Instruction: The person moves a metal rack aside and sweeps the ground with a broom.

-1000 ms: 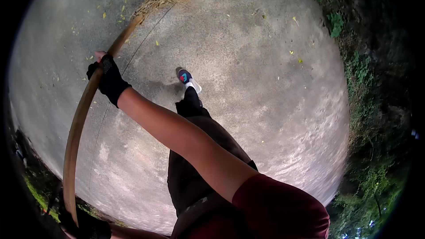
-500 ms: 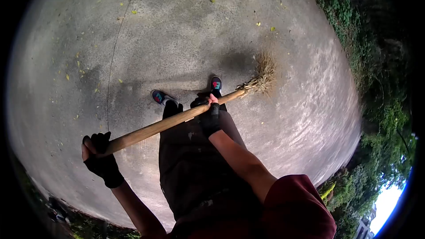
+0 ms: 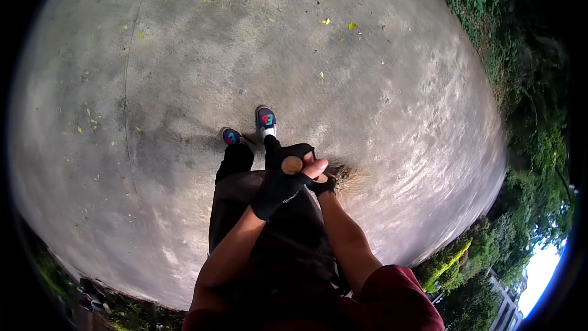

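Note:
A broom with a straw head and a thick wooden handle is held in front of my body, its handle end pointing up toward me. My left hand, in a black fingerless glove, is closed around the handle near that end, its thumb lying to the right. Lower on the handle, my right hand is wrapped round it in a matching glove, partly hidden behind the left. The straw head shows just beyond my right hand, low and to the right; most of the handle is foreshortened or covered by my hands.
Concrete ground spreads around me, with scattered yellow leaves and a thin joint line on the left. My dark shoes stand ahead of my hands. Green plants border the right side.
My left hand has swung from the far left to the middle, close to my right hand. The broom has turned toward upright, and its straw head has come nearer my right side.

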The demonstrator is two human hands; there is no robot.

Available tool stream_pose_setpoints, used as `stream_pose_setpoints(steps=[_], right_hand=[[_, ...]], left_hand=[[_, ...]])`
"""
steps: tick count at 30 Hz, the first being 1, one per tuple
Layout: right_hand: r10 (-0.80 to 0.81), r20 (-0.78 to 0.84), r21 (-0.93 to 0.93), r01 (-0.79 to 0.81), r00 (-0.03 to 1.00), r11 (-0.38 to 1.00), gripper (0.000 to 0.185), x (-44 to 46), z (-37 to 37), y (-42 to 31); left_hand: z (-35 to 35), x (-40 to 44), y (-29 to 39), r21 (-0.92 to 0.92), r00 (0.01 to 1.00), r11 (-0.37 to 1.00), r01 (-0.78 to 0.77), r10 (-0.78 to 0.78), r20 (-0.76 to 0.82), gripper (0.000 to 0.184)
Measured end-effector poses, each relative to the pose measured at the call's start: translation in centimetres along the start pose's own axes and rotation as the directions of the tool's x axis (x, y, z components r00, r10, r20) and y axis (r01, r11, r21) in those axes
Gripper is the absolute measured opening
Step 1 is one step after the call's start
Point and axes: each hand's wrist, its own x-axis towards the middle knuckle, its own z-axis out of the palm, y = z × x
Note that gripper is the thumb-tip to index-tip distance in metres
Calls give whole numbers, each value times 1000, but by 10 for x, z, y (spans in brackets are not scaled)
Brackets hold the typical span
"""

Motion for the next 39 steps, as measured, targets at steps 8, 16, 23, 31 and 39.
stream_pose_setpoints(steps=[8, 16, 23, 31, 39], right_hand=[[365, -108, 232, -333, 925, 914, 22, -133, 404, 213], [598, 540, -523, -320, 592, 790, 20, -217, 488, 362], [737, 463, -66, -809, 493, 584, 24, -178, 392, 216], [114, 226, 363, -192, 967, 912, 36, 97, 246, -180], [448, -109, 342, -390, 887, 855, 29, 197, 292, -243]], left_hand=[[-263, -314, 124, -227, 673, 766, -602, 333, -661, 27], [-122, -356, 109, 525, -547, 574, -628, 153, -823, 18], [-187, -410, 36, 263, -172, 620, -739, 205, -964, 36], [-52, 39, 37, -366, 862, 885, -287, 72, -502, 25], [-21, 162, 73, -341, 691, 896, -284, -55, -721, 24]])
